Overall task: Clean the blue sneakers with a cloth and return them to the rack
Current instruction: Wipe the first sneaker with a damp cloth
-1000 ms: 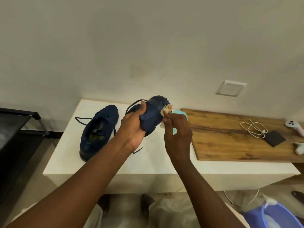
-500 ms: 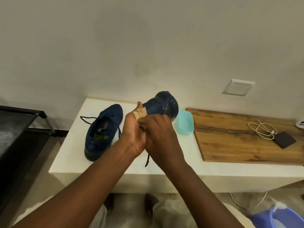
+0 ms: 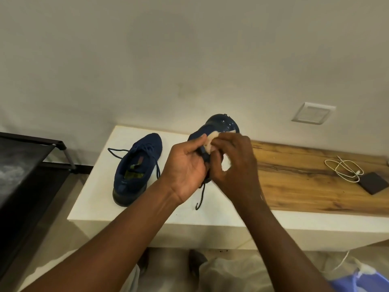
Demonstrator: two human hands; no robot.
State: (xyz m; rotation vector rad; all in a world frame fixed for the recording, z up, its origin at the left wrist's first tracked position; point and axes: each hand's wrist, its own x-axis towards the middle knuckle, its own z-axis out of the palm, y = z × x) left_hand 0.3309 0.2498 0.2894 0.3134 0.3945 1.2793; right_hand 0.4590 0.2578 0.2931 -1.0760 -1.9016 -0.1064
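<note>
My left hand (image 3: pixel 187 167) grips a dark blue sneaker (image 3: pixel 221 126) above the white counter (image 3: pixel 151 213), its toe tilted up toward the wall and a lace dangling below. My right hand (image 3: pixel 233 163) holds a small cream cloth (image 3: pixel 210 142) against the side of that sneaker, next to my left thumb. The second blue sneaker (image 3: pixel 136 167) lies on the counter to the left, opening upward, laces spread.
A black shoe rack (image 3: pixel 31 165) stands at the left. A wooden board (image 3: pixel 305 175) covers the counter's right part, with a white cable (image 3: pixel 345 169) and a dark flat case (image 3: pixel 372 182) on it. A blue basin (image 3: pixel 362 281) sits on the floor at lower right.
My right hand with the cloth slid from the sneaker's heel toward its toe side. The camera view shifted slightly, and the light blue dish is now hidden behind my hands.
</note>
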